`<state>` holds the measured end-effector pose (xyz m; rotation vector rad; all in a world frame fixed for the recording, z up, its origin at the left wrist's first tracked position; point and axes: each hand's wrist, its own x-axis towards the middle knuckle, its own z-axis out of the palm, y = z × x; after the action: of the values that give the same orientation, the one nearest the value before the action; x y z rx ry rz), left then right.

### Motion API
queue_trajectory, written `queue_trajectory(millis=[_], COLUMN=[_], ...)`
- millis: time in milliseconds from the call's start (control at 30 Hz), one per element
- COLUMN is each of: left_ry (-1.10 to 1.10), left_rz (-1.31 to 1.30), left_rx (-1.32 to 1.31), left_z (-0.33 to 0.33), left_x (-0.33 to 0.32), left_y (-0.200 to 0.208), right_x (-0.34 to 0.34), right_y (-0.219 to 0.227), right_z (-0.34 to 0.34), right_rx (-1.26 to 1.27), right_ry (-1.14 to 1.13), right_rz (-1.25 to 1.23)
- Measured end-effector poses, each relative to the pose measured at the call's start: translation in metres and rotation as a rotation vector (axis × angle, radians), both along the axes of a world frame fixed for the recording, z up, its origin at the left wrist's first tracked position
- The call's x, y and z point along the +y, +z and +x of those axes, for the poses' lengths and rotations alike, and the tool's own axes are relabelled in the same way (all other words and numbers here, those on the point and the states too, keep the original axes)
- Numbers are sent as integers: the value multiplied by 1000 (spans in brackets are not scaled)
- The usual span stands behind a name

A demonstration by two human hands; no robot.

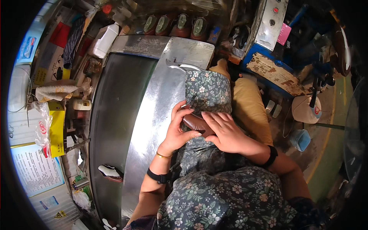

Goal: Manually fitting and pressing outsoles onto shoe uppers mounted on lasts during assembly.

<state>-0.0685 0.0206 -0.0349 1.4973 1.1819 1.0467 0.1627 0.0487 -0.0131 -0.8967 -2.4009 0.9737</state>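
Observation:
A glossy brown leather shoe (194,122) lies over my lap, only partly visible between my hands. My left hand (179,128) grips it from the left, thumb below and fingers curved round the upper side. Across its right side rests my right hand (226,132), fingers laid over the leather and thumb lower down; both hands hold the shoe. Floral cloth (209,90) covers my leg just beyond. Metal pincers (180,66) with pale handles lie on the steel worktop (153,103), beyond my left hand.
On my left runs a dark conveyor belt (115,111) with a shoe (110,173) on it. Several brown shoes (183,23) stand in a row at the back. A blue-framed machine (268,69) stands at the right, near a blue bin (300,140) on the floor.

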Motion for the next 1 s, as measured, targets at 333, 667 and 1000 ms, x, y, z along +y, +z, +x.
queue_trajectory(millis=[333,667,1000], left_ry=[-123,-146,-158], left_rz=[208,310,330], left_rx=[159,163,418], left_z=[-12,-16,-20], left_x=[7,-3,16], left_y=[-11,-22,30], right_x=[-12,-27,-10], right_y=[7,15,7], right_z=[-2,-12,0], right_rx=[-48,-71,-70], right_ry=[-47,-97,1], right_rz=[109,212,158])
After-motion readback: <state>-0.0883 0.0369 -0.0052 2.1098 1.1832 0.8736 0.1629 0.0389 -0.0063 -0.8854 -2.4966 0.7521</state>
